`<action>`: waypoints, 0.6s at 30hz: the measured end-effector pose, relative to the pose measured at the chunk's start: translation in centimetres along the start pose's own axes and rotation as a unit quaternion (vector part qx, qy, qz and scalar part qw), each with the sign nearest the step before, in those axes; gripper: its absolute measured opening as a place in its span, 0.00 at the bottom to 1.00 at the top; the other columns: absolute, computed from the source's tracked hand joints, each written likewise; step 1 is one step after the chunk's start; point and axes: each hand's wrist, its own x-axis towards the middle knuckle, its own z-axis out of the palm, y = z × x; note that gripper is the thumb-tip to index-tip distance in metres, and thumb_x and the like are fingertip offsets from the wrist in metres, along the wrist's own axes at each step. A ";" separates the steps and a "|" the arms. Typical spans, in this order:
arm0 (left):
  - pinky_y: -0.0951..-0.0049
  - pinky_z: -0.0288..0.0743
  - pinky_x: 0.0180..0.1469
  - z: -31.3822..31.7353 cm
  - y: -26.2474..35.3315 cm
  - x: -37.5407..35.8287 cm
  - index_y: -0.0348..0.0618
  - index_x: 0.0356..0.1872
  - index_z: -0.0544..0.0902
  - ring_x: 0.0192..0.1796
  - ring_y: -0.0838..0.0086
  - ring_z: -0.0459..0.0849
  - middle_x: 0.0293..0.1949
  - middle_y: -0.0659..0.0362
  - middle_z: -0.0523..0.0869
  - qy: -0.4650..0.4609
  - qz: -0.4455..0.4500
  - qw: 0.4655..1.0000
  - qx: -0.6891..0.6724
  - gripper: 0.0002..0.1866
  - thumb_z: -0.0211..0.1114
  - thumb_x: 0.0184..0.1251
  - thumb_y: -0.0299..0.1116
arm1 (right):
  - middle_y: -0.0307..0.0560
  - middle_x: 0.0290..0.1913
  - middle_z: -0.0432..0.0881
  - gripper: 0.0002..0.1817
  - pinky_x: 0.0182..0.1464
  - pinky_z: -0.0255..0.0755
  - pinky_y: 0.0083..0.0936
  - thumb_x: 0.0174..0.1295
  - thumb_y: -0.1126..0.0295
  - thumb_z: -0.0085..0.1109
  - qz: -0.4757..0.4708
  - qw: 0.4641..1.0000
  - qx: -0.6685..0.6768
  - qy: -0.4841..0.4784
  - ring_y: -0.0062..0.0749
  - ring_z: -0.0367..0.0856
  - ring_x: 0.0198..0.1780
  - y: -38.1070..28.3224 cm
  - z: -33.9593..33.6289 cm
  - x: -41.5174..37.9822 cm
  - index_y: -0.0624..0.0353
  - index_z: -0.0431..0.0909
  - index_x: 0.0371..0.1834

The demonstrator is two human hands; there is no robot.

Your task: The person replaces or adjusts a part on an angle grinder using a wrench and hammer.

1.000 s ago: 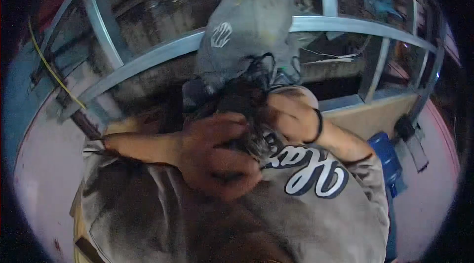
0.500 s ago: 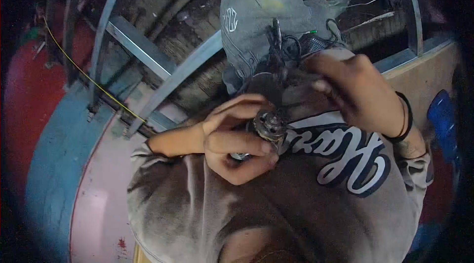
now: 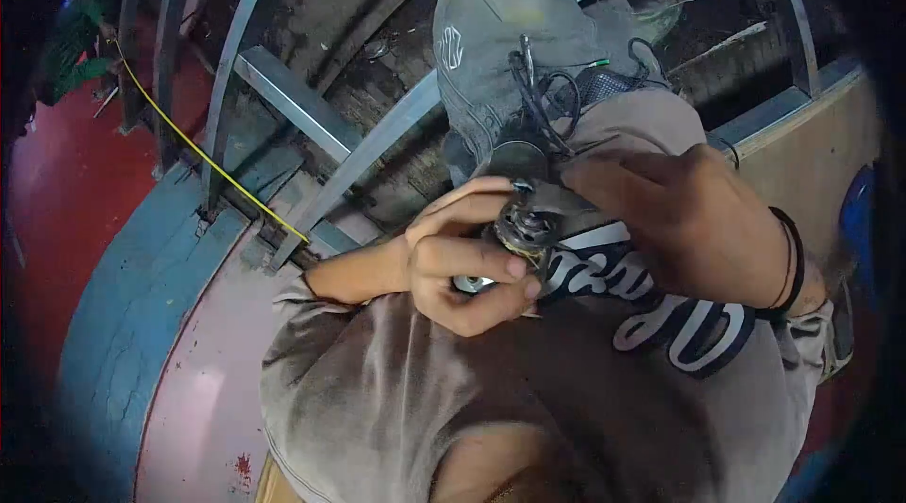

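Note:
My left hand (image 3: 462,262) is wrapped around the head of a dark power tool (image 3: 530,227), which looks like an angle grinder. Its round, dirty metal face, with holes in it, points up toward me. A shiny disc-like part (image 3: 472,284) shows under my fingers. The tool's dark cylindrical body (image 3: 519,159) extends away toward my lap. My right hand (image 3: 694,220) is curled close to the right of the tool head, its fingertips mostly hidden and in shadow; what they grip, if anything, cannot be made out. Black cable (image 3: 557,97) lies looped on my trousers.
Curved metal frame bars (image 3: 377,130) pass around my legs above a dirty, littered floor. At left are a pink panel (image 3: 203,380), a blue panel (image 3: 123,305) and a red surface (image 3: 71,182). A yellow cord (image 3: 208,159) crosses there. At right runs a wooden board (image 3: 802,154).
My right hand has moved down and in, closer to the tool head. My left hand keeps its hold on the tool. The view has shifted slightly.

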 end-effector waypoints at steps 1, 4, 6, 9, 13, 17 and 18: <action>0.46 0.76 0.47 0.2 -0.1 -0.2 0.47 0.42 0.75 0.45 0.55 0.77 0.48 0.54 0.64 -0.001 0.004 1.000 0.000 0.20 0.75 0.49 0.30 | 0.55 0.32 0.81 0.25 0.30 0.76 0.34 0.39 0.86 0.54 0.000 1.000 -0.003 0.002 0.48 0.83 0.30 0.1 -0.1 0.0 0.63 0.74 0.47; 0.46 0.75 0.49 0.6 -0.4 -0.7 0.47 0.44 0.75 0.49 0.54 0.75 0.48 0.54 0.64 0.038 0.001 0.999 -0.030 0.21 0.75 0.49 0.32 | 0.56 0.30 0.80 0.25 0.29 0.75 0.33 0.39 0.87 0.52 -0.017 0.998 0.053 0.017 0.49 0.82 0.28 0.6 -0.1 0.0 0.65 0.74 0.47; 0.46 0.75 0.50 0.2 -0.4 -0.3 0.46 0.44 0.75 0.50 0.52 0.74 0.48 0.54 0.64 0.008 0.017 1.000 -0.024 0.21 0.74 0.50 0.32 | 0.58 0.29 0.80 0.24 0.29 0.74 0.33 0.38 0.87 0.52 -0.021 0.995 0.099 0.009 0.50 0.81 0.28 0.7 0.1 0.1 0.67 0.74 0.45; 0.51 0.79 0.39 1.0 -0.5 0.3 0.45 0.32 0.80 0.40 0.55 0.79 0.44 0.53 0.72 0.105 0.022 0.994 -0.015 0.14 0.72 0.41 0.21 | 0.57 0.27 0.79 0.24 0.28 0.73 0.35 0.38 0.86 0.54 -0.027 0.997 0.062 0.025 0.50 0.81 0.28 -0.1 0.1 0.2 0.67 0.73 0.46; 0.54 0.79 0.39 1.4 -0.4 0.8 0.45 0.28 0.82 0.40 0.58 0.79 0.42 0.55 0.75 0.097 -0.008 0.995 -0.030 0.12 0.74 0.38 0.23 | 0.55 0.24 0.79 0.26 0.28 0.73 0.35 0.39 0.83 0.56 0.076 0.991 0.007 -0.109 0.50 0.82 0.28 -2.2 -3.2 -0.3 0.67 0.71 0.48; 0.56 0.77 0.42 0.9 0.8 3.1 0.47 0.27 0.84 0.40 0.59 0.78 0.38 0.55 0.77 -0.024 -0.165 0.981 -0.099 0.11 0.73 0.37 0.25 | 0.54 0.23 0.79 0.25 0.28 0.75 0.35 0.41 0.80 0.57 0.014 0.988 -0.123 -0.092 0.49 0.82 0.29 -4.1 -6.0 -1.5 0.67 0.70 0.49; 0.56 0.77 0.42 1.2 0.7 3.2 0.47 0.27 0.84 0.40 0.59 0.78 0.38 0.55 0.77 -0.021 -0.159 0.981 -0.104 0.11 0.73 0.37 0.25 | 0.54 0.24 0.79 0.25 0.28 0.75 0.35 0.42 0.79 0.57 0.032 0.983 -0.139 -0.115 0.49 0.82 0.30 -4.7 -6.4 -1.3 0.67 0.70 0.49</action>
